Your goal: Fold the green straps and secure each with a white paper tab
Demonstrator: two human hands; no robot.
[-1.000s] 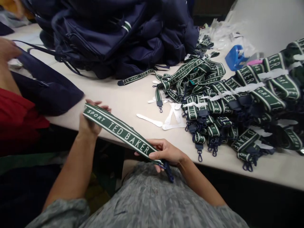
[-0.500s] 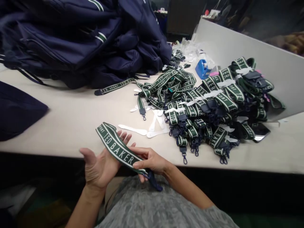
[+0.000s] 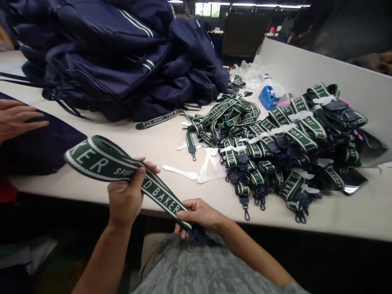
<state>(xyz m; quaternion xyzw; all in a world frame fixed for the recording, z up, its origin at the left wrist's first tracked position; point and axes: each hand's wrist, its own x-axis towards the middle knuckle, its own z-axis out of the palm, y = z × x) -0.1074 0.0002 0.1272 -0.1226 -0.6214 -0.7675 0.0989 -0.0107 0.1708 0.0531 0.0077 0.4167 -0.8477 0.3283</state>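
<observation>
A green webbing strap with white lettering (image 3: 161, 194) stretches between my hands over the table's front edge. My left hand (image 3: 127, 196) is closed round its middle, thumb on top, and a folded loop sticks out beyond it to the left. My right hand (image 3: 199, 215) pinches the strap near its other end, where dark blue fittings hang below the fingers, partly hidden. Beyond my hands, several white serrated plastic strips (image 3: 179, 172) lie on the table. To the right is a heap of bundled straps (image 3: 275, 139) with dark clips, bound by white strips.
Navy bags (image 3: 122, 61) are piled at the back left. Another person's hand (image 3: 21, 118) rests over dark blue fabric (image 3: 39, 143) at far left. Loose straps (image 3: 226, 114), a blue tape dispenser (image 3: 268, 98), a phone (image 3: 354, 181) and a white partition (image 3: 321, 65) stand or lie rightward.
My left hand has gone from open under the strap to closed round it, and the strap now reaches farther left. Another person's hand has come in at far left. The view has tilted up.
</observation>
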